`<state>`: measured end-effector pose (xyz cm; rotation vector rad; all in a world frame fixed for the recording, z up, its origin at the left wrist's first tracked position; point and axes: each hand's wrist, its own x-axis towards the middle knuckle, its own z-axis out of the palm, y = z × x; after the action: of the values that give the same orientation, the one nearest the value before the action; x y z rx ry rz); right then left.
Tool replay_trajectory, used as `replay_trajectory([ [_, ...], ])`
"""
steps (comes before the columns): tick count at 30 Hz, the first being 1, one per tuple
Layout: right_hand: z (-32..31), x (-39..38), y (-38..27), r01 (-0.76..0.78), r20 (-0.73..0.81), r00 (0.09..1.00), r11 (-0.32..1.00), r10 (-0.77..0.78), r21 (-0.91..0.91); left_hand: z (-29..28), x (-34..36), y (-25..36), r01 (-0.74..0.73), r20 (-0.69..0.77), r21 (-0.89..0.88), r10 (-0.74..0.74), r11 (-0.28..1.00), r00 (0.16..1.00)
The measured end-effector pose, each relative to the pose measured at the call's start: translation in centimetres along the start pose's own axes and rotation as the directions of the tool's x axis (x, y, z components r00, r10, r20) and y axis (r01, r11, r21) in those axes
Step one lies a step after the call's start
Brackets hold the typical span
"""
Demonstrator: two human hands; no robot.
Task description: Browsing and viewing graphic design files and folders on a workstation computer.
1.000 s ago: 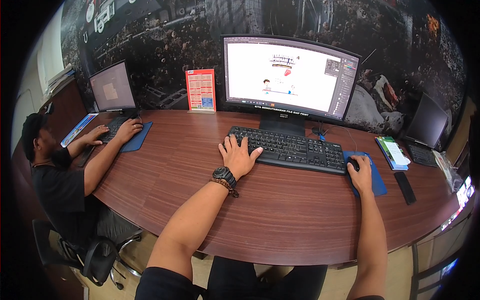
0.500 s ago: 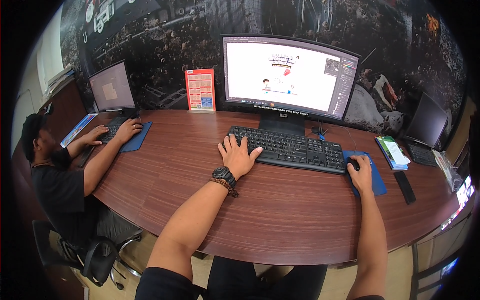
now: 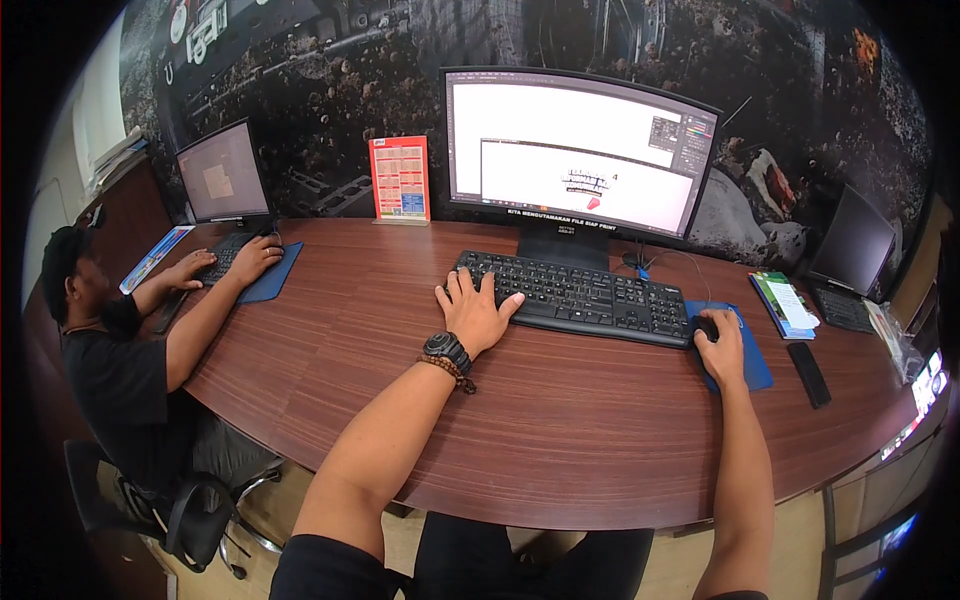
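My left hand [image 3: 474, 312] rests with fingers spread on the left end of a black keyboard [image 3: 590, 300]. A black watch [image 3: 446, 349] and a beaded bracelet sit on that wrist. At the keyboard's right, my right hand [image 3: 722, 352] is wrapped over a black computer mouse [image 3: 706, 327] on a blue mouse pad [image 3: 752, 362]. Behind the keyboard stands a wide curved monitor [image 3: 580, 150]. A design window fills its screen, and a second, smaller window with lettering and a red shape overlaps the lower part.
To the left, a co-worker [image 3: 120, 370] sits typing at another computer [image 3: 225, 175]. A red and white card stand [image 3: 401, 180] is beside my monitor. On the right lie a phone [image 3: 809, 375], a stack of papers [image 3: 785, 305] and a dark laptop [image 3: 853, 245]. The brown desk's [image 3: 560, 440] curved edge faces me.
On the monitor, a smaller window now overlaps the lower part, and the artwork appears lower down inside it. Both my hands stay where they were.
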<state>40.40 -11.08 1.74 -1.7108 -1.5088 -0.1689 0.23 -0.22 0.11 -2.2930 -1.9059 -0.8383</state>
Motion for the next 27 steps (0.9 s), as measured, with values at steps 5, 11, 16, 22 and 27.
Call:
replay_trajectory([
  [5, 0.00, -0.13, 0.29, 0.016, 0.022, 1.000, 1.000, -0.015, -0.017, 0.15, 0.07, -0.01, 0.002, 0.004, 0.000, -0.002, 1.000, 1.000],
  [11, -0.06, -0.19, -0.07, -0.066, 0.001, 0.998, 0.996, 0.066, -0.052, 0.17, 0.02, -0.12, -0.007, 0.000, -0.005, 0.007, 1.000, 1.000],
  [16, 0.03, -0.18, 0.10, -0.073, -0.016, 0.997, 0.995, 0.072, -0.072, 0.18, 0.05, -0.08, -0.008, 0.004, -0.015, 0.008, 1.000, 1.000],
  [22, 0.09, -0.05, 0.32, -0.030, -0.009, 1.000, 0.999, 0.029, -0.024, 0.21, 0.15, -0.13, -0.015, 0.002, -0.012, 0.015, 1.000, 1.000],
  [27, 0.07, -0.12, 0.38, -0.022, 0.002, 1.000, 0.999, 0.022, -0.029, 0.11, -0.01, -0.08, -0.007, 0.000, -0.009, 0.007, 1.000, 1.000],
])
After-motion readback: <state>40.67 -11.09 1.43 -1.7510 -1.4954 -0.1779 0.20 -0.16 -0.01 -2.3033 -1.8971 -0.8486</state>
